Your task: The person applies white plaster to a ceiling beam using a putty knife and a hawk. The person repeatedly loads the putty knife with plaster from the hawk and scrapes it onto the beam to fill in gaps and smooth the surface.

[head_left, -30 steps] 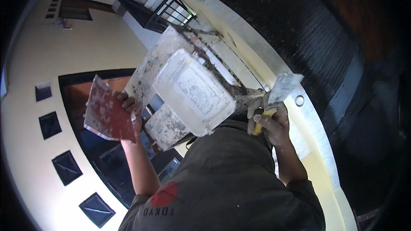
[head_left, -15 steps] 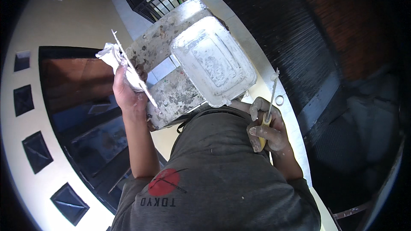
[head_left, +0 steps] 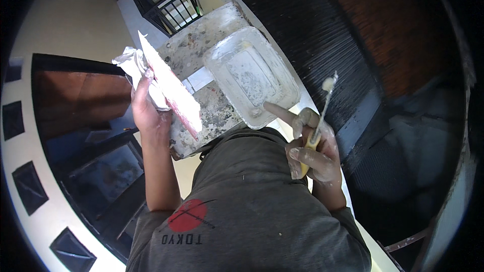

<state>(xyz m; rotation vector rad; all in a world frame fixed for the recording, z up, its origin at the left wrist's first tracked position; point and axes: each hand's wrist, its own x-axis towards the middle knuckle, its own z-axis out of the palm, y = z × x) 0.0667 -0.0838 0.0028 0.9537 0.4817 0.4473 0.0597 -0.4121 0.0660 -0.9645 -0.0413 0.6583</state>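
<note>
My left hand (head_left: 143,108) grips a flat board (head_left: 174,93), its upper face coated white and its edge reddish, together with a crumpled white cloth or bag (head_left: 132,65). In my right hand (head_left: 322,158) is a putty knife (head_left: 311,146) with a yellow handle. Its thin blade shows nearly edge-on, pointing up and away, with a lump of white paste (head_left: 328,83) near the tip. The right index finger stretches toward the near rim of a white-smeared rectangular tub (head_left: 280,70); whether it touches cannot be made out.
Under the tub is a paint-spattered bench (head_left: 187,45) with a gap between its boards. A black metal railing (head_left: 176,10) stands beyond it. To the right lies a dark ridged surface (head_left: 302,25); a pale wall with a dark window (head_left: 85,146) is at left.
The board in my left hand has tilted from edge-on to show its white face. My right hand has lifted slightly, carrying the putty knife, and its index finger has moved over the tub's edge.
</note>
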